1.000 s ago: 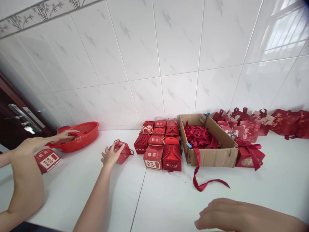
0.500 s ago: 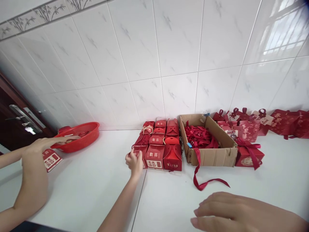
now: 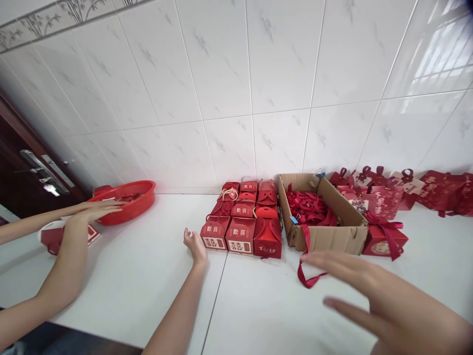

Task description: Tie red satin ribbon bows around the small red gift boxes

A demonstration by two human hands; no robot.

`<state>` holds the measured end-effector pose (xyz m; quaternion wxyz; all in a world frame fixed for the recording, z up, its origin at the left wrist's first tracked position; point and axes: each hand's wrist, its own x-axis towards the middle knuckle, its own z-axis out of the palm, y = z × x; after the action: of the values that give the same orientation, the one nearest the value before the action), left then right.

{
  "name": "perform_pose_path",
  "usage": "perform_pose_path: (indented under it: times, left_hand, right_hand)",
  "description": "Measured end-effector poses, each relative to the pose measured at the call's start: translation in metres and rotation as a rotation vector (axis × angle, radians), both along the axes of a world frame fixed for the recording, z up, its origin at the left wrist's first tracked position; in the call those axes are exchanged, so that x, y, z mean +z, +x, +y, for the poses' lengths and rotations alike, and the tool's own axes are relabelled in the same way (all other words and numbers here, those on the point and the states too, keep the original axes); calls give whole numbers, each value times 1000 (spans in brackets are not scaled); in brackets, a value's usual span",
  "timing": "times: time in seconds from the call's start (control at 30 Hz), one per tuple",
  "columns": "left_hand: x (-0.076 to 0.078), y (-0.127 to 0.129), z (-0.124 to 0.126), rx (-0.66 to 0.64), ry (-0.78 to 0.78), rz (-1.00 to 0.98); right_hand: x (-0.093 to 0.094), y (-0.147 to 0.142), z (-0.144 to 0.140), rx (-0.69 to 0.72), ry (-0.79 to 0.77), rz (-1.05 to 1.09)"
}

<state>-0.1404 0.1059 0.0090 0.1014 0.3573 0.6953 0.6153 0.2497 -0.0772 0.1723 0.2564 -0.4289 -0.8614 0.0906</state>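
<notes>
Left hand [image 3: 195, 245] lies open and empty, fingertips just left of the front-left red gift box [image 3: 214, 235] standing upright on the bench [image 3: 148, 276], while my right hand [image 3: 373, 296], fingers spread and empty, hovers well right of that box, so I judge left nearer.

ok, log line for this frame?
left hand open beside front-left red box | right hand open near ribbon | co-worker's hands at red basin
</notes>
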Motion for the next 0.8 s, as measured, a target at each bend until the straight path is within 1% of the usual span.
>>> perform_pose_path:
  times: [0.07, 0.1, 0.17, 0.2, 0.23, 0.27, 0.3, 0.37, 0.47, 0.6, 0.7, 0.8]
  left_hand:
    - [-5, -4, 7, 20, 6, -23]
    - [-6, -5, 10, 26, 12, -35]
    - [-8, -5, 14, 35, 31, -63]
    - [-8, -5, 15, 37, 41, -81]
    - [-7, -4, 15, 37, 50, -100]
    - [-7, -4, 16, 33, 57, -120]
    - [-6, -4, 16, 29, 63, -141]
    - [-6, -4, 16, 19, 77, -190]
    - [-7, -3, 17, 4, 100, -263]
    - [-7, -2, 18, -4, 115, -325]
    - [-7, -1, 18, -11, 118, -369]
    - [-7, -1, 17, -28, 124, -405]
  right_hand:
    - [-5, 5, 26, -135, 40, 129]
    - [-8, 8, 42, -248, 98, 277]
    - [-17, 11, 75, -566, 292, 576]
    - [-22, 12, 90, -681, 377, 642]
    - [-27, 12, 103, -728, 423, 625]
    - [-31, 11, 113, -744, 438, 610]
    - [-35, 9, 121, -752, 408, 569]
    - [-40, 3, 129, -753, 242, 420]
    - [-43, -8, 131, -730, -14, 254]
    - [-47, -17, 131, -708, -258, 100]
    - [-49, -21, 133, -705, -346, 9]
    - [-50, -23, 135, -717, -381, -62]
